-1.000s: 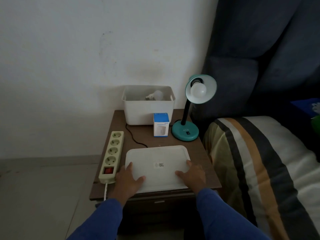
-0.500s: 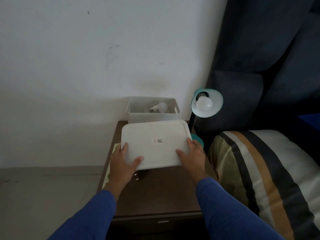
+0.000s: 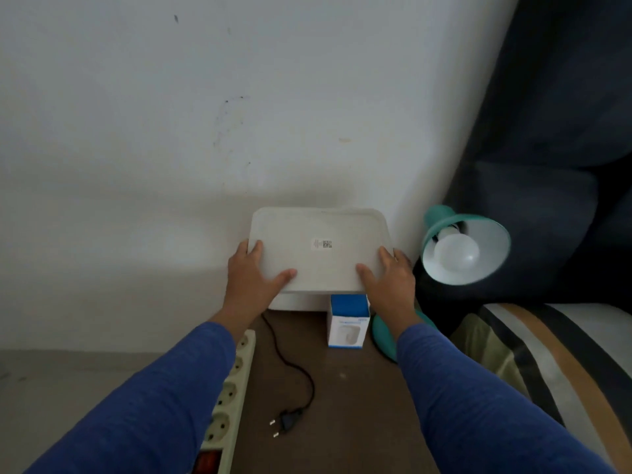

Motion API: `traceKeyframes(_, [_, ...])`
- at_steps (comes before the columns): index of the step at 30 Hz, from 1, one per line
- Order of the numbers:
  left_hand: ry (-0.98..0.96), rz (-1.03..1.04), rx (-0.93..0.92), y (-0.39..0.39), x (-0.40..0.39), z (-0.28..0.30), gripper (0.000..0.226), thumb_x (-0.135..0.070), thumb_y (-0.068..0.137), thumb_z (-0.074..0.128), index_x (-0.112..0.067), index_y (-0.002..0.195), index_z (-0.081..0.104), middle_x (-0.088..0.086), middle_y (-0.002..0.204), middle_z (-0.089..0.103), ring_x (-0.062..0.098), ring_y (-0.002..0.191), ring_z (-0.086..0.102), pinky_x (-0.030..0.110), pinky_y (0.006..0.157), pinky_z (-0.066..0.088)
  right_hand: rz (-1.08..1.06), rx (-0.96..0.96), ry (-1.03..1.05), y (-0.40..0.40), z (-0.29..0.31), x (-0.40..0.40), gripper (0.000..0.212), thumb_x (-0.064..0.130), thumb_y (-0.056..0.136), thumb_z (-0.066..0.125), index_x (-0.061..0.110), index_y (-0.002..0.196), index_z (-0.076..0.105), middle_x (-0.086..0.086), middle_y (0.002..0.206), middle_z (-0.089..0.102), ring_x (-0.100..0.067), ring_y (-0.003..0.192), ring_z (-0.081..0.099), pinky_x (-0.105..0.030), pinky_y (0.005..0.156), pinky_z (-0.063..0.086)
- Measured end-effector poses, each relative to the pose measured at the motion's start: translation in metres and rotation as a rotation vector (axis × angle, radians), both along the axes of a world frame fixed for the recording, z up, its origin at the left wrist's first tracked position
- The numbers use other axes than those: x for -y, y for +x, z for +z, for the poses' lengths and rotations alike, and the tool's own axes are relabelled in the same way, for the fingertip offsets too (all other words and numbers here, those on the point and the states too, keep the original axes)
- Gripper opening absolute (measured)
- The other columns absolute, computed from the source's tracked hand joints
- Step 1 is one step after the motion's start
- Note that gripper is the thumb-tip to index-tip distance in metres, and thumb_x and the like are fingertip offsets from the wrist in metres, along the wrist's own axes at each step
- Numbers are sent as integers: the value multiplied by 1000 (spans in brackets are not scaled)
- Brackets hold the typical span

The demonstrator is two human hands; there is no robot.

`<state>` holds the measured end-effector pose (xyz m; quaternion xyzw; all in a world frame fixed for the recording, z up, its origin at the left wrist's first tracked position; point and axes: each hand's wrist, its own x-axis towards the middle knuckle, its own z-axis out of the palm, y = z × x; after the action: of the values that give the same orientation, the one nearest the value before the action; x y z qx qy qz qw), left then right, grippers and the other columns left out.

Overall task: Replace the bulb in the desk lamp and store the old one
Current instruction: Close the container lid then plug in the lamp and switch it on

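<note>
A small white sticker [image 3: 321, 243] with a square code sits on the white lid [image 3: 318, 248], its print too small to read. The blue box's [image 3: 349, 323] lettering is blurred.

Entry, as seen from my remote station: two arms enter from the bottom edge. Both are clad in long sleeves of plain blue knit fabric with a faintly mottled, heathered texture; I see no print, logo, buttons or seams. The left sleeve [image 3: 164, 398] ends at the wrist in a soft, unribbed edge. The right sleeve [image 3: 478, 401] ends likewise. Left hand [image 3: 253, 275] bare: no ring, watch or glove. Right hand [image 3: 390, 278] bare, equally unadorned.
</note>
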<state>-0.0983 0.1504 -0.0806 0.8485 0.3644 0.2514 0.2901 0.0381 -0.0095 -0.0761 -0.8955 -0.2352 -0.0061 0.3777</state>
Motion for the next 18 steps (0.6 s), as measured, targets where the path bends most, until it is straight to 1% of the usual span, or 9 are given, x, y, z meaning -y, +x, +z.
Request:
traceKeyframes(6, [-32,0,-27,38,-29,-2,89,-50,79,65,-10,146,23,10,156,15,27,143,14,37,117,16,12,-29,-26,37,-3,-26,63,40,93,51,11,145,30,-11,156,17,-23,144,17,-31,115,18])
traceKeyframes(13, [-39,-14,-49,56,-45,-8,89,-51,78,65,-8,146,25,9,155,20,27,142,18,36,116,18,-7,-69,-16,51,-14,-41,64,41,92,51,9,145,30,-11,155,18,-24,143,18,-33,116,18])
traceKeyframes(18, [-84,-16,-45,59,-52,-9,93,-54,77,65,-8,146,24,8,153,24,26,141,22,37,115,22,12,-68,-33,55,-9,-45,62,40,92,51,6,141,35,-13,151,24,-26,140,23,-33,114,22])
